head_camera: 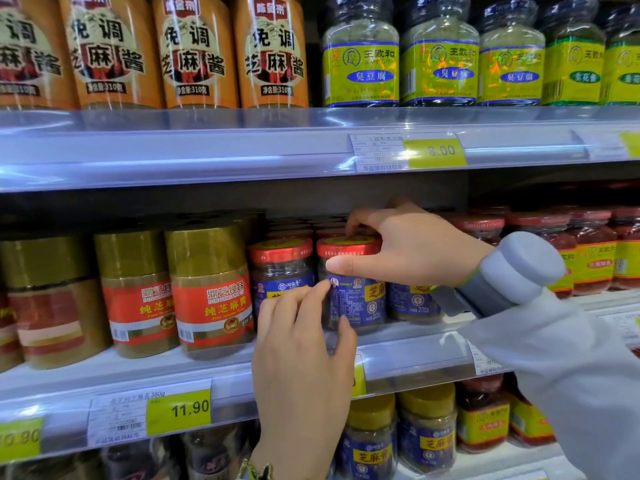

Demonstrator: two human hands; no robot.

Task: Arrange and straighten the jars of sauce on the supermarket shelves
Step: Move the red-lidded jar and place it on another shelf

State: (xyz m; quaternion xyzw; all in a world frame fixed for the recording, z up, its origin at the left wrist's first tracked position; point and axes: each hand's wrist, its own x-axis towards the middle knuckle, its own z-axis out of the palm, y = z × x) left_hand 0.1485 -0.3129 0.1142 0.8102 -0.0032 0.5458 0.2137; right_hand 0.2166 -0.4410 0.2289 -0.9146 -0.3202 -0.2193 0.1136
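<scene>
In the one view, from the person's head, the middle of the frame shows a small jar [353, 282] with a red lid and a blue label, standing at the front edge of the middle shelf [408, 355]. Both hands are on it. The right hand [408, 244] comes in from the right side of the frame, with its fingers curled over the red lid and its thumb pressed across the front just under the lid, so it grips the top of the jar. The left hand [304, 344] reaches up from the bottom of the frame and pinches the jar lower down, with fingertips at the left edge of the label and the thumb at the bottom. I think the two hands hold it this way so they can turn it, because the label seems to face a bit to the left and not straight out. Just to its left stands a twin jar [280, 271], very close beside it. Further left are bigger jars with gold lids [207, 289] and red labels. A yellow price tag [178, 410] sits at the lower left on the shelf rail. At the top of the frame, tall orange jars [194, 53] and yellow-labelled jars [360, 53] stand in neat rows. A grey band [512, 271] is on the right wrist.
</scene>
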